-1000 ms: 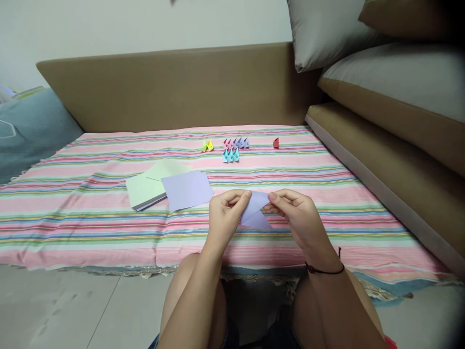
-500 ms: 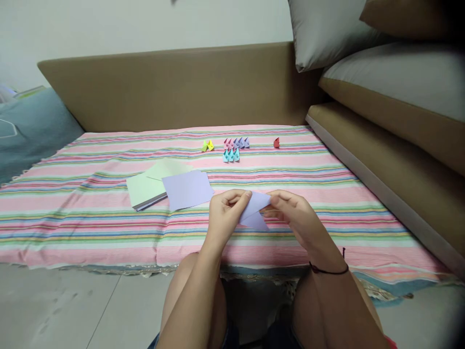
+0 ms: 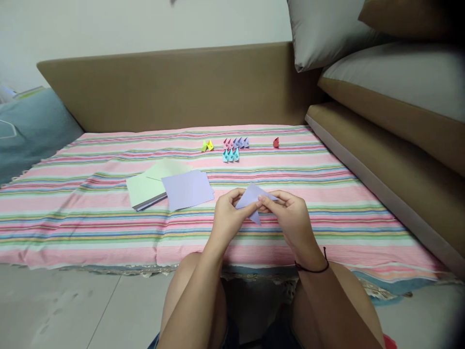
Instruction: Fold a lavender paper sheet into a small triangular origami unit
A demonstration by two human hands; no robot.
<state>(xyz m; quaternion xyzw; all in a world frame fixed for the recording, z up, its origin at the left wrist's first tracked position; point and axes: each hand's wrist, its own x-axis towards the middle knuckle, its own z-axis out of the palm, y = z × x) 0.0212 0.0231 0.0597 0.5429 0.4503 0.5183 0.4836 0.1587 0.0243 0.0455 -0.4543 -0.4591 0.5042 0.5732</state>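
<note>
A folded lilac paper piece (image 3: 251, 199) is held above the striped cloth (image 3: 90, 218), pinched from both sides. My left hand (image 3: 227, 218) grips its left edge with closed fingers. My right hand (image 3: 290, 218) pinches its right side, thumb and fingers pressed together; a dark cord circles that wrist. A loose lilac sheet (image 3: 187, 189) lies on a stack of pale green papers (image 3: 145, 190) to the left of my hands. Small folded paper units sit farther back: yellow-green ones (image 3: 207, 145), pink and purple ones (image 3: 236, 143), blue ones (image 3: 230, 155) and a red one (image 3: 276, 142).
The cloth covers a low brown mattress with a raised back edge (image 3: 174, 87). Stacked cushions (image 3: 392, 97) and a grey pillow (image 3: 323, 29) rise at the right. A blue-grey cushion (image 3: 32, 126) lies at the left. My knees and tiled floor (image 3: 72, 310) are below.
My hands have come closer together and the lilac paper now shows a smaller, more folded shape, raised slightly. Everything else lies as before.
</note>
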